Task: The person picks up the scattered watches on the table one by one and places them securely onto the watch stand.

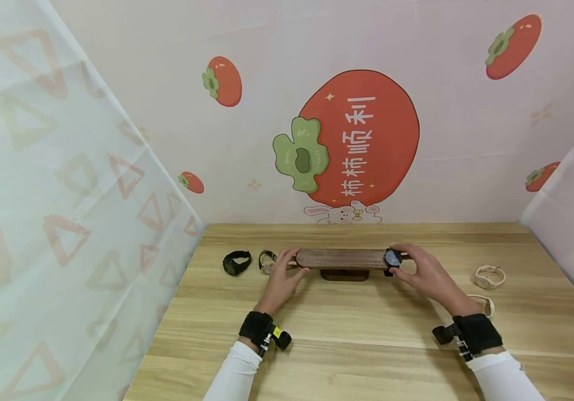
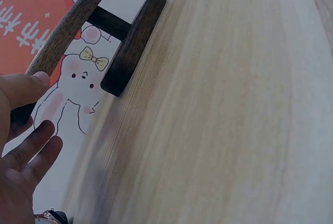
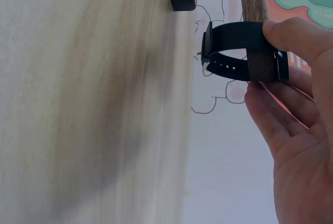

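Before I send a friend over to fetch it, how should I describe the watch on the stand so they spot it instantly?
On the wood-grain table is a wooden stand with one long crossbar. At the crossbar's right end is a dark-strapped watch, its strap looped around the bar. The other watches lie on the tabletop; only this one is on the stand.

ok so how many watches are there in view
5: a black watch far left, a small watch by the left hand, a round-faced watch on the wooden stand by the right hand, a white watch far right, and a cream watch partly hidden by that hand's wrist.
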### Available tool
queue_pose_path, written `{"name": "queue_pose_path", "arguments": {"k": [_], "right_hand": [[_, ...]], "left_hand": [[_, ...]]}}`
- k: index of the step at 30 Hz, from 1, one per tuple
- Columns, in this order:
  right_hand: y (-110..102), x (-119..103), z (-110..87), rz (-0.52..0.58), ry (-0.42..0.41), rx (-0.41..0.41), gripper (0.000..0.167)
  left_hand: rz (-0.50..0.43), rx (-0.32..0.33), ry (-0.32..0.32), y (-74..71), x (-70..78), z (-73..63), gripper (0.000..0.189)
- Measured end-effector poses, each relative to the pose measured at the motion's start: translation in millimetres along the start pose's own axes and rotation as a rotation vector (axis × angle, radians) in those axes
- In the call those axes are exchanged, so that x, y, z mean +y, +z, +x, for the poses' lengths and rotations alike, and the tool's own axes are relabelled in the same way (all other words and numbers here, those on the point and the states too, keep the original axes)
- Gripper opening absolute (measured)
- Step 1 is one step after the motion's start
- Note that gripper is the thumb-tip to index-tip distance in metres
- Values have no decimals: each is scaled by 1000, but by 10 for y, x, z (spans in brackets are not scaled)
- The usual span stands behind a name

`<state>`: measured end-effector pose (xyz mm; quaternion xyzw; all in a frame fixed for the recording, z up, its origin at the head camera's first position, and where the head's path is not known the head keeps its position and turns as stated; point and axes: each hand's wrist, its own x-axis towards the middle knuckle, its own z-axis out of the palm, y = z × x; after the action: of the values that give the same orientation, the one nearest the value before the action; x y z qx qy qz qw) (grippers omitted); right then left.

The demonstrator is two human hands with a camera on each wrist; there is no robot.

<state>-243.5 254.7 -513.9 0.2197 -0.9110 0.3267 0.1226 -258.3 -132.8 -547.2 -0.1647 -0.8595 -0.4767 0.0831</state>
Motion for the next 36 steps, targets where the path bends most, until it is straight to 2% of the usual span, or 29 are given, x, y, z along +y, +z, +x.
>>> {"name": "queue_pose_path", "arguments": {"k": [15, 27, 36], "right_hand": [[106, -46, 36, -34, -72, 62, 58], [140, -71, 68, -62, -26, 27, 58], [155, -140, 89, -60, -11, 15, 58]], "left_hand": [[-10, -8, -12, 0, -29, -4, 65], [5, 10, -7, 5, -20, 9, 63], [-9, -5, -2, 4, -31, 14, 65]]}}
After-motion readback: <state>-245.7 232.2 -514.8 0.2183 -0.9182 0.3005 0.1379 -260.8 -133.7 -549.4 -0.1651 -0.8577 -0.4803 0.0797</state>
